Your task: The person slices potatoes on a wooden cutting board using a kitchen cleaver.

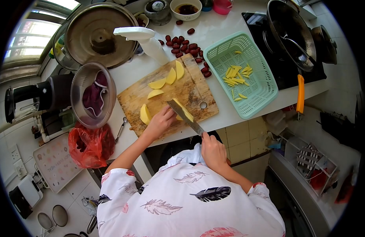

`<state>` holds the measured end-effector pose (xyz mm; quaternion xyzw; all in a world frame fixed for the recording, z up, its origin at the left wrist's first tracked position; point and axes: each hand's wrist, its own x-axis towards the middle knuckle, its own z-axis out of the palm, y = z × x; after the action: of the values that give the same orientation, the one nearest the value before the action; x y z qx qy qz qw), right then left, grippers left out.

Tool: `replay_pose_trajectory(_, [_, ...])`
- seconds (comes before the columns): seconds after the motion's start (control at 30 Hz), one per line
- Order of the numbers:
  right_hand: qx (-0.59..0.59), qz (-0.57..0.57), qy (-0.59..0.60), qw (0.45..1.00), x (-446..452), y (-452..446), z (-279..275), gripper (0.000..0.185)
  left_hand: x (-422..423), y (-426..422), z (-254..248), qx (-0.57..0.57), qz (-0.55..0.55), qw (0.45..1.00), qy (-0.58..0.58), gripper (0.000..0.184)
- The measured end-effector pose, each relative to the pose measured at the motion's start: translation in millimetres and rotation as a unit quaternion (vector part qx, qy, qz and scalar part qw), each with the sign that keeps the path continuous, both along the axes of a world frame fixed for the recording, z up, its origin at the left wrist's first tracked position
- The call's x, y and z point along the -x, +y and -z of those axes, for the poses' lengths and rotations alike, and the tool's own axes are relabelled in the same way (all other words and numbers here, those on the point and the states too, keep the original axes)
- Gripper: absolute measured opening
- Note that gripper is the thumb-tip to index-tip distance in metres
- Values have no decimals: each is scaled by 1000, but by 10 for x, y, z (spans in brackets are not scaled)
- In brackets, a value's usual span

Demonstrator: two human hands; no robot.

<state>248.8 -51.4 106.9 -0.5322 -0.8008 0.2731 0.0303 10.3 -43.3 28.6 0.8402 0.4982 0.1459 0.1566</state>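
My right hand (214,151) is closed round the handle of a kitchen knife (195,126), whose blade slants up and left over the wooden cutting board (135,100). Beneath and beside the blade lies a peeled yellow potato piece (185,110). My left hand (160,121) steadies that piece, its bent fingers close to the blade tip; the fingertips are partly hidden. Another thick potato wedge (145,114) rests left of my left hand. Several potato slices (171,76) are spread toward the back of the board.
A green plastic basket (265,81) with cut potato strips (234,75) stands right of the board. Red dates (184,47) and a white spray bottle (154,49) are behind it. Left are a plastic bowl (75,94) and red bag (89,146). A wok (277,23) sits on the stove.
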Motion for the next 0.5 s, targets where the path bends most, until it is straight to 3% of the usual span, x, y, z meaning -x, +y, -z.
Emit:
replay_pose_trajectory(0.4, [11,-2,21,1000,1,31,25,9,-4,14,-32,-19,-4,1000,6,34])
replay_pose_trajectory(0.5, [61,19,29,998,-6,43,18,12,-2,21,-42,-13,-3,1000,4,36])
